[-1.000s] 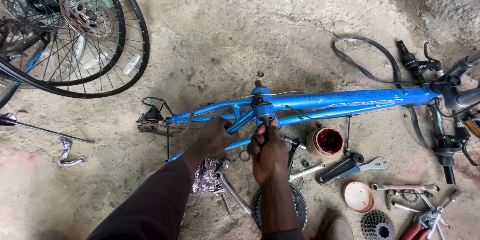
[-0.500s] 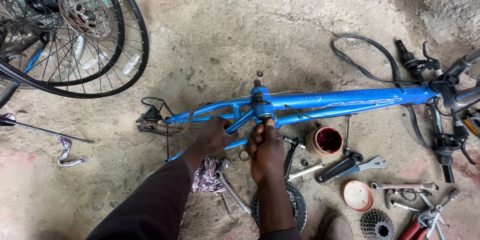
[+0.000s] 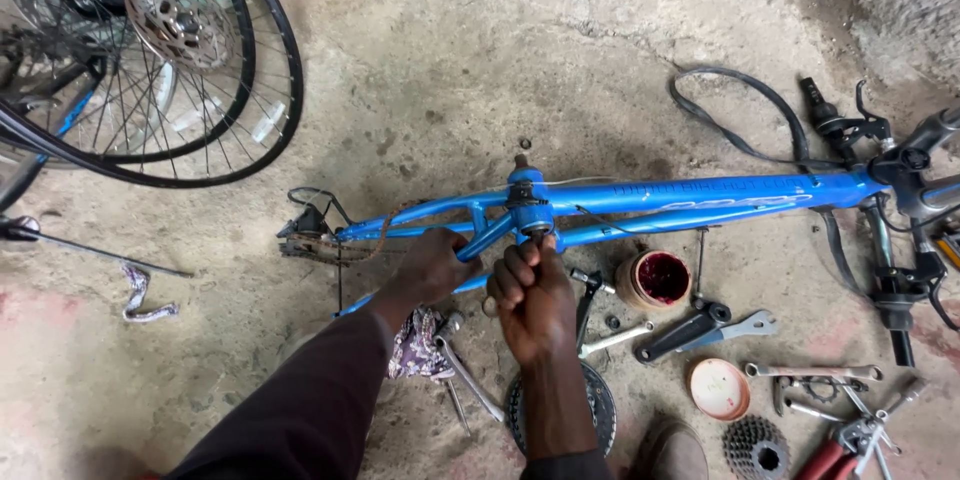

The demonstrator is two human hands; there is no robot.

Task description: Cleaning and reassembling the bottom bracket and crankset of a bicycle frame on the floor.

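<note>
right hand [image 3: 530, 292]: its fingers [image 3: 520, 265] are bunched narrow and pinched on something small at the underside of the bottom bracket shell [image 3: 530, 212]; what they pinch is covered by the fingertips and cannot be made out.
left hand [image 3: 432, 268]: closed in a grip around a blue stay tube just to the left of the right fingers, bracing the frame.
bottom bracket shell: sits directly ahead of the right fingertips, touching them; its bore points toward the person, across the frame's length.
blue bicycle frame [image 3: 690, 202]: lies flat on the concrete floor [image 3: 500, 60]; its long axis runs left to right, crosswise to both forearms.
nearer hand: the right hand is on the shell itself; the left is a short way left along the tubes.
right of the fingers: a small tub of red grease [image 3: 655, 278], then a crank arm [image 3: 680, 332] and spanners [image 3: 735, 328], all near but apart from the hand.
below the wrist: a chainring [image 3: 598, 402], partly covered by the forearm.
far left: two wheels [image 3: 150, 50], well apart, cut off by the picture's edge.
far right: handlebar and brake levers [image 3: 900, 170], partly out of view.
hidden: the shell's near face and any part being turned there; thread or bearing state cannot be told.
</note>
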